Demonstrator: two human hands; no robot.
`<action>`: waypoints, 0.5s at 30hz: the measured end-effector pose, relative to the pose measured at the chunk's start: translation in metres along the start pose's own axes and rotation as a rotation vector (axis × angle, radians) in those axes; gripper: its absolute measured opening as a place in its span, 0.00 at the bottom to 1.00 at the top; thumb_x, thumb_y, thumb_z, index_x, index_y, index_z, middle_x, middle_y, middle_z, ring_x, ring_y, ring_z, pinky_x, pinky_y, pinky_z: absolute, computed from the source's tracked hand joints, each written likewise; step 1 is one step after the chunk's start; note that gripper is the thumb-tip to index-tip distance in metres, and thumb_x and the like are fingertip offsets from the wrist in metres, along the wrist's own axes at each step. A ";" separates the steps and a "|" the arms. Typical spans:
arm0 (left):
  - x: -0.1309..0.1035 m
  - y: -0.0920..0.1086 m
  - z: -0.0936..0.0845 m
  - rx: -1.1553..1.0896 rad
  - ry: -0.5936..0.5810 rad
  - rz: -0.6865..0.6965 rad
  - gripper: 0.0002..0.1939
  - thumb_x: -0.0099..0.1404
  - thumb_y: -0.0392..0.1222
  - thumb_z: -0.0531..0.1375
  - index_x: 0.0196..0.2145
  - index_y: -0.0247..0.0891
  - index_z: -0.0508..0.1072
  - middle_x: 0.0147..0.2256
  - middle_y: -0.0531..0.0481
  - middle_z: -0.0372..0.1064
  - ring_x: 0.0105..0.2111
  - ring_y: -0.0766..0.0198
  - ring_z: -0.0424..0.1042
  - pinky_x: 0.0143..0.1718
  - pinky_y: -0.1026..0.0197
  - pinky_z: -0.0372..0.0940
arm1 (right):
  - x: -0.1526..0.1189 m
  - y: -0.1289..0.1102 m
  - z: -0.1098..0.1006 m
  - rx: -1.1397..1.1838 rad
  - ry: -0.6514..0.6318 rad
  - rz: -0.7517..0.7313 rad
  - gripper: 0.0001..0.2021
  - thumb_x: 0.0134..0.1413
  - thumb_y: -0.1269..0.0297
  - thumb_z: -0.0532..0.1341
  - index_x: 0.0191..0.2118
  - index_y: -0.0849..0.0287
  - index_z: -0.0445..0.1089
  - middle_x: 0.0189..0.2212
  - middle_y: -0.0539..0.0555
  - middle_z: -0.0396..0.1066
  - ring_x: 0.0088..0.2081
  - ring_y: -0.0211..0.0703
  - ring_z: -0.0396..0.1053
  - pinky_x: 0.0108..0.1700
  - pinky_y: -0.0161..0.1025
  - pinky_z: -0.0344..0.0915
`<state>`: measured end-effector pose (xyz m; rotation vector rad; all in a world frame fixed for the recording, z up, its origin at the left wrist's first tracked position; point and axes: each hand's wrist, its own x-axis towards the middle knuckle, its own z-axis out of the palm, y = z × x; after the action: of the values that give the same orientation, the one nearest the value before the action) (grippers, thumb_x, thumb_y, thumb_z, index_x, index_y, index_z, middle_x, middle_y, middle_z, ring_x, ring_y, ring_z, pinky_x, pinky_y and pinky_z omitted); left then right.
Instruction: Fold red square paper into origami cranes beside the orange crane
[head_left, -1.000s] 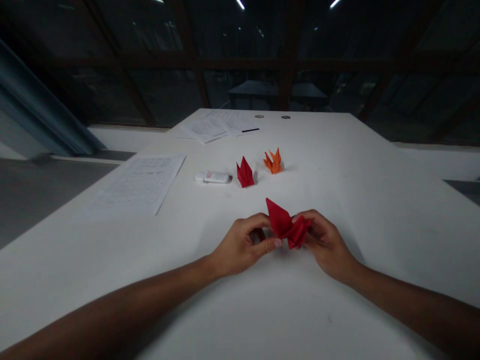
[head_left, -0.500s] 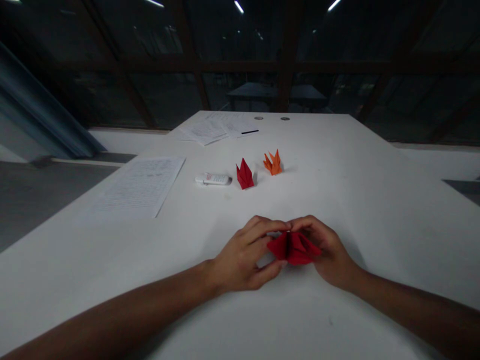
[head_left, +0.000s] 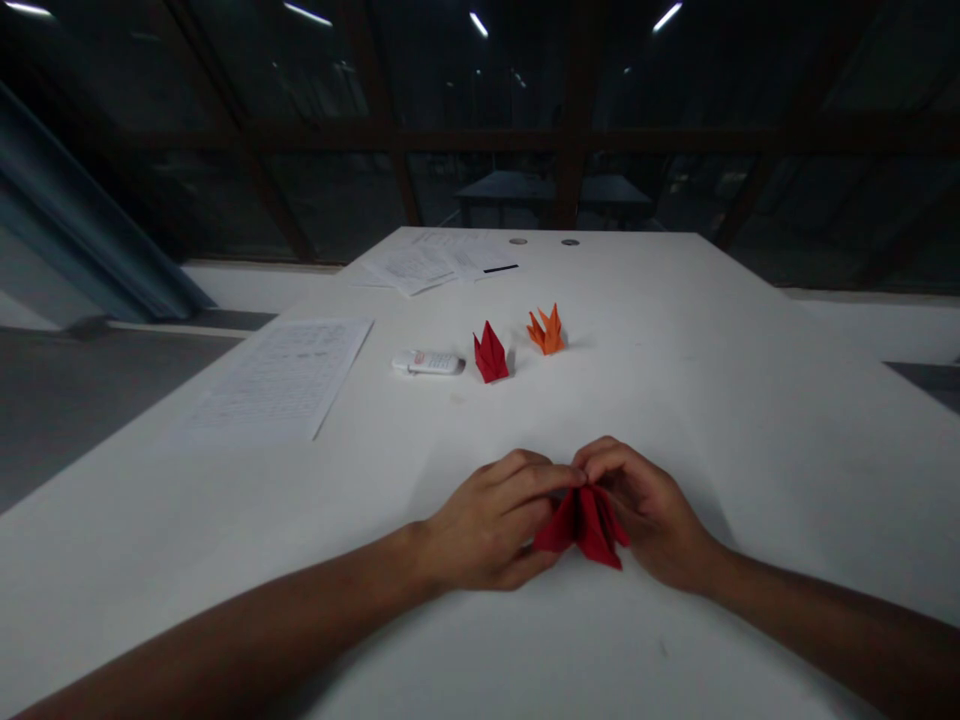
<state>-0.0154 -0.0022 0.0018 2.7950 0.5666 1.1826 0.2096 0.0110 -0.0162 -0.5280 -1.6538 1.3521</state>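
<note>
A piece of folded red origami paper (head_left: 589, 524) is held between both hands, low over the near part of the white table (head_left: 750, 430). From the left, my left hand (head_left: 499, 522) closes on it, the index finger along its top edge. My right hand (head_left: 649, 515) pinches its top and right side. Pointed flaps of the paper spread downward; its far side is hidden by the fingers. Beyond the hands stand a small red origami figure (head_left: 491, 353) and, to its right, an orange origami figure (head_left: 547, 330) with several upright points.
A white handheld device with printed marks (head_left: 428, 362) lies left of the red figure. A written sheet (head_left: 277, 375) lies at the table's left edge. Farther back are more papers (head_left: 416, 262), a black pen-like stick (head_left: 501, 268) and two round table fittings (head_left: 570, 242).
The red paper has tilted, its flaps now pointing down toward me rather than sideways. My right fingers have bunched closer at its top. The view has shifted slightly.
</note>
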 end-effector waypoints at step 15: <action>-0.001 0.002 -0.001 -0.126 0.130 -0.186 0.13 0.63 0.32 0.63 0.46 0.35 0.71 0.46 0.39 0.70 0.49 0.57 0.71 0.50 0.55 0.72 | -0.001 -0.003 0.003 0.037 0.089 0.113 0.05 0.66 0.62 0.64 0.43 0.50 0.67 0.37 0.49 0.71 0.36 0.37 0.70 0.39 0.35 0.67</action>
<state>-0.0160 -0.0044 0.0028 2.5135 0.7169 1.3170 0.2084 0.0077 -0.0140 -0.6582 -1.5434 1.4176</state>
